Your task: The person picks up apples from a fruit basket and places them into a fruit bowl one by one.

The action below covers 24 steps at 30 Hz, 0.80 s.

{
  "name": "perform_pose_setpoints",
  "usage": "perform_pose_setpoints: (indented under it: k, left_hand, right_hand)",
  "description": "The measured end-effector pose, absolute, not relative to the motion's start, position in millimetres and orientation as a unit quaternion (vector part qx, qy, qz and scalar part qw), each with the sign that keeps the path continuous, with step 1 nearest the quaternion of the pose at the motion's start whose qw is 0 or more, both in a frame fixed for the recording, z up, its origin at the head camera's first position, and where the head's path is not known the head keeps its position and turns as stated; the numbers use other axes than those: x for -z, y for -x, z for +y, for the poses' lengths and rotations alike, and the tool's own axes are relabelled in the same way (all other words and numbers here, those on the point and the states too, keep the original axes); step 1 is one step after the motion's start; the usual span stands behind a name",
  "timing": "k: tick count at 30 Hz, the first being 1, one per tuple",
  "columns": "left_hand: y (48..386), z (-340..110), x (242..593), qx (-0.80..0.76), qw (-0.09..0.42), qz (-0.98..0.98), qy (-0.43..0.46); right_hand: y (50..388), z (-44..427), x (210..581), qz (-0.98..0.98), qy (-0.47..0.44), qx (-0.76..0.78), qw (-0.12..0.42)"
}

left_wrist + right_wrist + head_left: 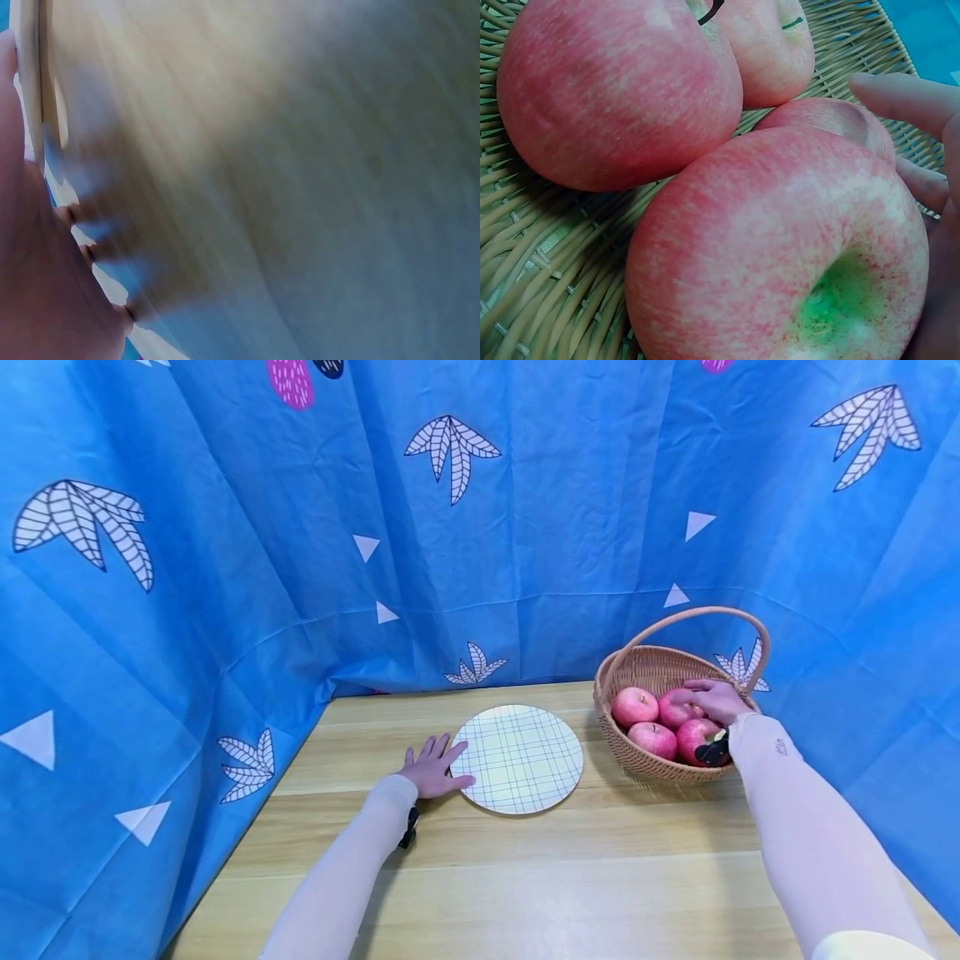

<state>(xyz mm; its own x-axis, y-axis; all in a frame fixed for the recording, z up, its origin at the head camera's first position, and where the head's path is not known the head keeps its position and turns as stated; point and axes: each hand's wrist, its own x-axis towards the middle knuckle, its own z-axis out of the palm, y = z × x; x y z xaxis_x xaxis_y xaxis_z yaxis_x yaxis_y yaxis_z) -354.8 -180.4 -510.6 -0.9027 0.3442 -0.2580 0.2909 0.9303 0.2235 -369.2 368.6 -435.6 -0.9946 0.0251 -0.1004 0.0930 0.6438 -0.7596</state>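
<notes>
Apple at the right hand: the far right apple (672, 713) of 4 in the wicker basket (637, 767), just under and to the left of the right hand (716, 700); round, so it has no clear long axis.
Nearer hand: the right, which reaches in over the basket's right side; the left hand (431, 770) is well apart, beyond the plate (517, 760).
Right hand's grip: partly open, fingers fairly straight, the thumb side over the far right apple; a firm hold does not show, and I cannot tell how hard it touches.
Under the right wrist: the near right apple (780, 232), large in the right wrist view, calyx end up.
Left hand's grip: spread wide, pinching nothing; thumb and forefinger reach the plate's left rim.
Plate to basket: plate on the tabletop (525, 877), left of the basket, a gap between.
</notes>
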Motion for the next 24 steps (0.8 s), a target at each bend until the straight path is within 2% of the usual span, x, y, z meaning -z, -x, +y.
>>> perform_pose_setpoints:
  k: [7,17,24]
  left_hand:
    - [356.8,-179.4,516.5,-0.088,0.155,0.972,-0.151]
    - [354.6,-178.1,514.7,-0.088,0.152,0.973,-0.151]
    - [352.1,-177.1,512.7,-0.093,0.145,0.973,-0.152]
  right_hand:
    - [366.7,370.7,435.8,0.902,-0.013,0.423,0.082]
    - [370.5,376.0,443.6,0.892,-0.001,0.442,0.092]
    - [369.3,371.9,439.3,0.916,0.019,0.393,0.079]
